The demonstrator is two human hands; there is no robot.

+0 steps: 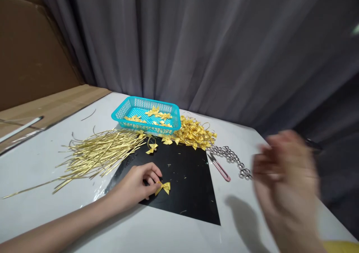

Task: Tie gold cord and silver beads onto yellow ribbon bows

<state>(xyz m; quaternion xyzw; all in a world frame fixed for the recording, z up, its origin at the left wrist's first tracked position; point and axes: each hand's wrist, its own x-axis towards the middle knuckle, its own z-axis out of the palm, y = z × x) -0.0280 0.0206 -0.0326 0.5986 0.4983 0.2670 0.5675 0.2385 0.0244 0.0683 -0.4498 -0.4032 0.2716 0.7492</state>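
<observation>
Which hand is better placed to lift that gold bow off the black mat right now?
Left. The left hand already pinches the gold bow on the black mat; the right hand is raised, blurred, well apart.

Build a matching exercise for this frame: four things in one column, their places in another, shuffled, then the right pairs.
Things:
1. left hand
2. turquoise basket
3. pink snips
4. gold strips

Places:
A. beside the black mat's right edge
B. at the table's far side, bows inside
C. pinching a yellow bow on the black mat
D. heaped left of the mat

Pairs: 1-C, 2-B, 3-A, 4-D
</observation>
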